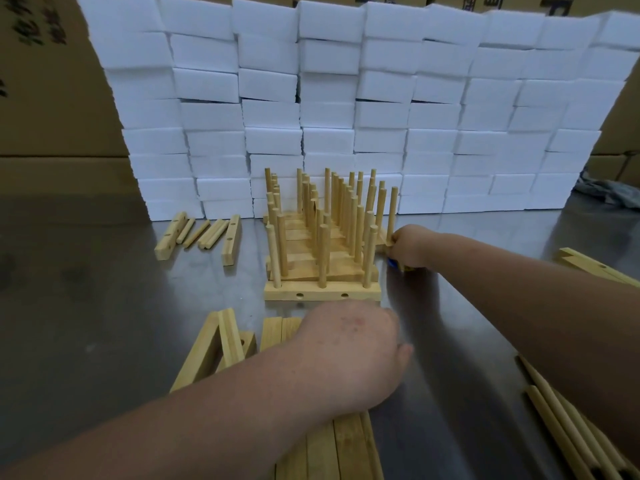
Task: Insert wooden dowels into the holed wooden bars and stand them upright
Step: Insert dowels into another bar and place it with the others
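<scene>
Several holed wooden bars with upright dowels [323, 233] stand in rows at the table's middle; the nearest bar [322, 293] carries three dowels. My right hand [410, 245] is at the right end of a farther bar, fingers curled around the base of the rightmost dowel [392, 216]; something blue shows under the hand. My left hand [353, 351] lies palm down over loose bars [221, 344] in front of the assembly; its fingers are hidden from view, so I cannot tell what they hold.
A wall of white foam blocks [346, 98] stands behind. Two loose bars and several dowels [204, 233] lie at the left. More dowels [568, 431] lie at the right front, a bar [595, 268] at the right edge. Metal table [86, 306].
</scene>
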A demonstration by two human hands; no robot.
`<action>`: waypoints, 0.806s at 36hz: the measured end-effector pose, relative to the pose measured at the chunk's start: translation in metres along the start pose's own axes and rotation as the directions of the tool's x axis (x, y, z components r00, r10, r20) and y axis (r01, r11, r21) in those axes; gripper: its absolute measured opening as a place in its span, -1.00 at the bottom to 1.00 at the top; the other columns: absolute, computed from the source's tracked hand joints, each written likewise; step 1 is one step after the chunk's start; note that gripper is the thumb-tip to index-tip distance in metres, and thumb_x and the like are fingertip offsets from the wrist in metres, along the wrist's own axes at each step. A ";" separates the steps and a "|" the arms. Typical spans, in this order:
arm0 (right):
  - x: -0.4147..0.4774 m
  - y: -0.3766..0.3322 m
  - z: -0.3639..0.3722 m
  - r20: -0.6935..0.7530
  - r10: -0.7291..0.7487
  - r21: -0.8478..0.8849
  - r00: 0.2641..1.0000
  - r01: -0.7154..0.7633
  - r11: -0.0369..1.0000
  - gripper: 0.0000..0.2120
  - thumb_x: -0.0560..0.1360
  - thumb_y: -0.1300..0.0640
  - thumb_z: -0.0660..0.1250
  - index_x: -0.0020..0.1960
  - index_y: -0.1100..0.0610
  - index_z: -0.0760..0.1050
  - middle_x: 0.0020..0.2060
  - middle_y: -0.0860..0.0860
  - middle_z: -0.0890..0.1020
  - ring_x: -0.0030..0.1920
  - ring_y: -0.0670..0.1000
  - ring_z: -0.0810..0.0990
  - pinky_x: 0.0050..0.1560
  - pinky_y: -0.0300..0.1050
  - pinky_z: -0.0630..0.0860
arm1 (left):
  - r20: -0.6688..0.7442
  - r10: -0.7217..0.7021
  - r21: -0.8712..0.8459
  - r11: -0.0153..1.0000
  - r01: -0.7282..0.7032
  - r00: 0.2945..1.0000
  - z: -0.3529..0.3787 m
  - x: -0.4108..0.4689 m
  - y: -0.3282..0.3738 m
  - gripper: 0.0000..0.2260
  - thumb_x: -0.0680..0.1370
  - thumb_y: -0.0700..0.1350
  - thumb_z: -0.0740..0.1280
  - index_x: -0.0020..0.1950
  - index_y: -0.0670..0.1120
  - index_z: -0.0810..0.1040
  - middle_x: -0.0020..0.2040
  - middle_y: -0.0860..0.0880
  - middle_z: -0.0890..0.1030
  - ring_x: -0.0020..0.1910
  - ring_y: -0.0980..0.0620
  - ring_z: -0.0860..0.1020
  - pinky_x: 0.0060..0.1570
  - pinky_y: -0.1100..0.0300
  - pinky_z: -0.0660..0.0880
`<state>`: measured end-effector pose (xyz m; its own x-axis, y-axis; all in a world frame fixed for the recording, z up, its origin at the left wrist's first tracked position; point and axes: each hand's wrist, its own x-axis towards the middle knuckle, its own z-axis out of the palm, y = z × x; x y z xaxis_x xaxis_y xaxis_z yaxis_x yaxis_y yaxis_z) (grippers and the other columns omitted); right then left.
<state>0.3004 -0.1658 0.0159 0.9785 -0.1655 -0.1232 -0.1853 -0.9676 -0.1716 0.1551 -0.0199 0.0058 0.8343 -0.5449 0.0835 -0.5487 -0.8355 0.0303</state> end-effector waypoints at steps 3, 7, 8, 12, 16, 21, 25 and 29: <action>0.001 -0.001 0.001 0.001 0.000 -0.043 1.000 0.000 0.999 -0.72 0.55 0.15 0.21 0.20 0.27 0.47 0.08 0.16 0.54 0.04 0.12 0.53 0.06 -0.09 0.46 | -0.006 0.003 -0.003 1.000 -0.003 1.000 0.001 0.000 0.000 -0.64 0.59 0.14 0.06 0.23 -0.03 0.44 0.10 -0.02 0.52 0.07 -0.02 0.49 -0.02 0.05 0.45; 0.002 -0.004 0.001 0.004 -0.022 -0.076 1.000 0.022 0.997 -0.75 0.55 0.22 0.18 0.16 0.28 0.50 -0.12 0.13 0.50 -0.07 0.10 0.46 0.04 -0.10 0.46 | -0.011 0.004 -0.009 1.000 -0.004 1.000 0.001 0.001 0.000 -0.65 0.59 0.13 0.06 0.22 -0.03 0.44 0.11 -0.02 0.52 0.07 -0.02 0.49 -0.01 0.06 0.44; 0.002 -0.006 0.001 0.002 -0.020 -0.077 1.000 0.020 0.997 -0.76 0.53 0.24 0.19 0.15 0.28 0.51 -0.22 0.11 0.46 -0.09 0.10 0.46 0.00 -0.10 0.46 | -0.014 0.004 -0.014 1.000 -0.004 1.000 0.001 0.001 0.000 -0.65 0.59 0.13 0.07 0.22 -0.03 0.44 0.10 -0.02 0.52 0.06 -0.01 0.49 -0.01 0.06 0.44; 0.005 -0.006 0.003 -0.017 -0.005 -0.030 1.000 0.005 1.000 -0.79 0.50 0.30 0.18 0.10 0.29 0.49 -0.32 0.09 0.37 -0.14 0.10 0.44 -0.12 -0.11 0.43 | -0.022 0.009 -0.024 1.000 -0.010 1.000 0.000 0.000 0.000 -0.66 0.58 0.13 0.07 0.21 -0.03 0.45 0.08 -0.02 0.53 0.04 -0.01 0.49 -0.01 0.06 0.45; 0.010 -0.002 0.007 -0.049 -0.020 -0.013 0.999 0.019 1.000 -0.83 0.50 0.29 0.15 0.02 0.25 0.48 -0.33 0.06 0.38 -0.27 0.04 0.41 -0.17 -0.14 0.39 | -0.009 0.012 -0.020 1.000 -0.012 1.000 -0.001 0.000 -0.001 -0.65 0.58 0.14 0.07 0.22 -0.02 0.44 0.09 -0.02 0.52 0.05 -0.02 0.49 -0.01 0.05 0.46; 0.010 0.002 0.004 -0.076 -0.014 -0.083 0.997 0.008 0.997 -0.84 0.49 0.24 0.20 -0.26 0.22 0.36 -0.37 0.06 0.37 -0.34 0.04 0.39 -0.19 -0.12 0.37 | 0.003 0.019 -0.020 1.000 -0.019 1.000 -0.001 -0.001 -0.001 -0.64 0.58 0.14 0.06 0.22 -0.02 0.44 0.10 -0.02 0.52 0.08 -0.03 0.48 0.02 0.02 0.45; -0.002 0.014 -0.007 -0.061 -0.032 -0.208 0.998 0.019 0.978 -0.72 0.49 0.10 0.24 -0.34 0.19 0.34 -0.41 0.05 0.39 -0.30 0.06 0.44 -0.29 -0.21 0.36 | 0.002 0.034 -0.002 0.999 -0.034 0.999 -0.002 -0.001 -0.001 -0.66 0.58 0.13 0.06 0.18 -0.04 0.45 0.10 -0.03 0.52 0.09 -0.06 0.47 -0.04 0.09 0.39; -0.011 0.039 -0.016 0.005 0.015 -0.240 1.000 -0.014 0.971 -0.65 0.50 0.09 0.20 -0.43 0.19 0.37 -0.68 0.01 0.43 -0.65 -0.04 0.39 -0.56 -0.32 0.30 | 0.003 0.041 -0.007 0.999 -0.041 0.999 -0.006 -0.003 0.001 -0.74 0.59 0.11 0.06 -0.01 -0.03 0.42 0.03 -0.05 0.52 0.05 -0.07 0.47 -0.16 0.13 0.27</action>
<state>0.2838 -0.2045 0.0264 0.9751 -0.1795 -0.1304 -0.1715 -0.9827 0.0697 0.1515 -0.0185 0.0111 0.8112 -0.5791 0.0814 -0.5830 -0.8118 0.0338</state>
